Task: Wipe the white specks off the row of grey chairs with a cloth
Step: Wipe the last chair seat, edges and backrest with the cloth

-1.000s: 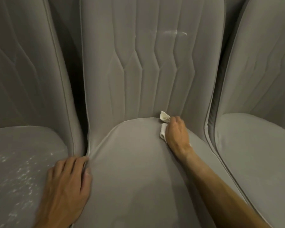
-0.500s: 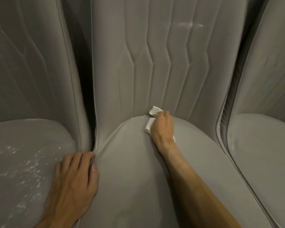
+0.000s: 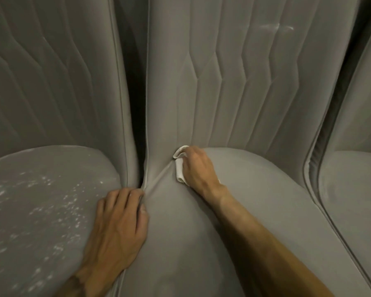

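Three grey padded chairs stand side by side. My right hand (image 3: 196, 166) presses a small folded white cloth (image 3: 179, 168) into the crease where the middle chair's seat (image 3: 201, 232) meets its backrest (image 3: 234, 82), near the seat's left rear corner. My left hand (image 3: 118, 224) rests flat, fingers forward, on the gap between the left chair's seat (image 3: 41, 200) and the middle seat. White specks (image 3: 51, 202) cover the left seat. A faint white smear (image 3: 274, 26) shows high on the middle backrest.
The right chair (image 3: 356, 189) sits close against the middle one, with only part of its seat and backrest in view. A dark narrow gap (image 3: 135, 93) separates the left and middle backrests.
My right hand has slid the cloth leftward along the seat's rear crease. The view has shifted left, showing more of the speckled left seat. My left hand stays on the seam.
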`<state>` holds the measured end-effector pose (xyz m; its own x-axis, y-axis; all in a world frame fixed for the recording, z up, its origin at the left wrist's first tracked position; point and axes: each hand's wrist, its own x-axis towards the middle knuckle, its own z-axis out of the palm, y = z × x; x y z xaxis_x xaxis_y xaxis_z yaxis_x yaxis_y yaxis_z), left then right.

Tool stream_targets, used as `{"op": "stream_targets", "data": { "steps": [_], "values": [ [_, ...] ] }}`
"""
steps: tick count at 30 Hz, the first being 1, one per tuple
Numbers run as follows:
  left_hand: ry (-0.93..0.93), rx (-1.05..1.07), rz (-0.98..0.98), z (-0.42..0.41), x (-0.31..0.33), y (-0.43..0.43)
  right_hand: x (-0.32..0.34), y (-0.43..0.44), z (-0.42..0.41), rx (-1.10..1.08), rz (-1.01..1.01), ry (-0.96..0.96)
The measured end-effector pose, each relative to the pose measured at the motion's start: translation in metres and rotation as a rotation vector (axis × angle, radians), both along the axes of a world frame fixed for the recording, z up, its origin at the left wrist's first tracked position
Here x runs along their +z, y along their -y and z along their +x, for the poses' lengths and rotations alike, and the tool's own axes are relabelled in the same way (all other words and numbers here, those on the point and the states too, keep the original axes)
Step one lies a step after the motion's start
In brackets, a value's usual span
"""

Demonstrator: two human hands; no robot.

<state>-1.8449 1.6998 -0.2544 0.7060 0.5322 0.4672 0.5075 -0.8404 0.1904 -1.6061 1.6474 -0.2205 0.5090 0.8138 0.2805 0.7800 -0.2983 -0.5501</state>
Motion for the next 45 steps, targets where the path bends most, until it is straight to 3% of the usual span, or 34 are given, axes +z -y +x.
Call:
{"op": "stream_targets", "data": {
  "steps": [2, 6, 12, 14, 18, 22, 24, 29, 33, 36, 41, 45],
  "values": [
    [0.002, -0.008, 0.002, -0.001, -0.001, 0.001, 0.005, 0.012, 0.011, 0.066, -0.058, 0.020],
    [-0.005, -0.003, 0.006, 0.000, 0.000, 0.000, 0.003, 0.007, 0.035, -0.245, -0.142, 0.080],
    [-0.023, 0.008, -0.007, 0.000, 0.001, 0.001, 0.002, 0.013, -0.020, 0.208, -0.040, 0.059],
    [-0.030, 0.011, -0.013, 0.000, 0.003, 0.002, 0.004, 0.013, -0.005, 0.211, -0.100, 0.098],
    [-0.042, 0.013, -0.039, 0.000, 0.005, 0.003, -0.001, -0.003, 0.004, -0.075, -0.128, 0.111],
    [-0.046, 0.027, -0.032, -0.001, 0.004, 0.002, -0.006, 0.013, -0.042, 0.245, -0.035, 0.103],
    [-0.041, 0.017, -0.028, -0.001, 0.005, 0.003, 0.001, 0.019, -0.034, 0.304, -0.075, 0.107],
    [-0.011, 0.016, -0.079, -0.002, 0.010, 0.004, -0.001, 0.001, -0.028, -0.039, -0.114, 0.096],
    [0.114, 0.013, -0.207, -0.003, 0.015, 0.007, -0.012, 0.015, -0.098, 0.060, 0.007, 0.041],
    [0.293, 0.068, -0.393, -0.008, 0.021, 0.006, 0.001, 0.029, -0.089, 0.155, 0.032, -0.061],
    [0.222, 0.068, -0.431, -0.012, 0.033, -0.001, -0.005, 0.012, -0.106, -0.156, -0.015, -0.055],
    [0.124, 0.059, -0.441, -0.028, 0.035, -0.013, -0.011, 0.017, -0.175, 0.162, 0.096, -0.128]
  ]
}}
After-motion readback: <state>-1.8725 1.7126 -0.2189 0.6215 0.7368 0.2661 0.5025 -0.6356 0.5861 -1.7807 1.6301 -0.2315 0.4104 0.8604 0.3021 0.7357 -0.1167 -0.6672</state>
